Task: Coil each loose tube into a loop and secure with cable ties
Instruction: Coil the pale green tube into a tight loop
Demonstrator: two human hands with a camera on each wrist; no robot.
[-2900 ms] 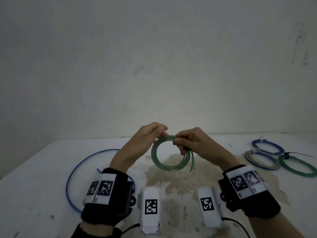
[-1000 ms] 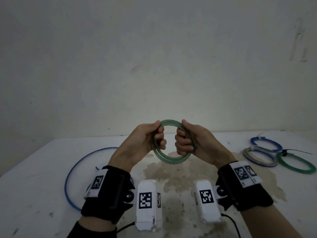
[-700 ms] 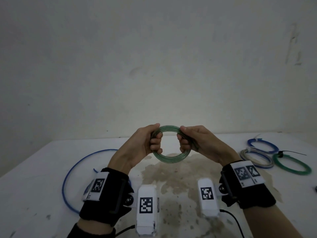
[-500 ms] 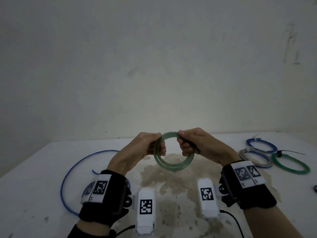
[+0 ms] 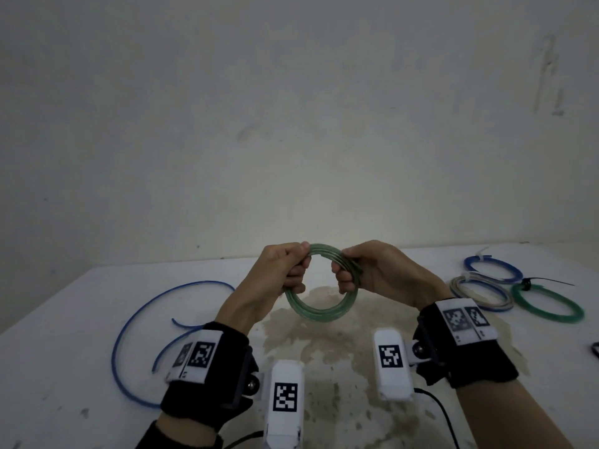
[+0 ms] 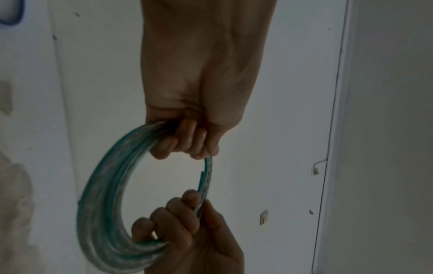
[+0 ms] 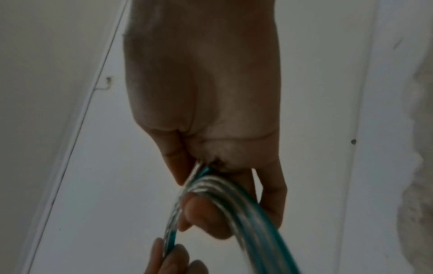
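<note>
A green translucent tube wound into a small coil (image 5: 321,311) hangs in the air above the table's middle. My left hand (image 5: 293,268) grips its upper left side with curled fingers. My right hand (image 5: 348,270) grips the upper right side the same way. From the left wrist, the coil (image 6: 100,204) arcs from my left hand (image 6: 187,142) to my right hand (image 6: 178,229), with a tube end showing on the thin side. In the right wrist view, several strands (image 7: 246,213) run out of my right hand (image 7: 211,200). A loose blue tube (image 5: 129,319) lies uncoiled on the left.
The white table (image 5: 64,367) has a brown stain (image 5: 324,345) under my hands. At the far right lie three tied coils: blue (image 5: 492,268), grey (image 5: 479,293) and green (image 5: 547,303) with a black cable tie (image 5: 547,280). A dark object (image 5: 595,350) shows at the right edge.
The tube ends that hung below my right hand are now drawn into the coil. Both hands went from pinching the top to gripping opposite sides, and the coil dropped slightly.
</note>
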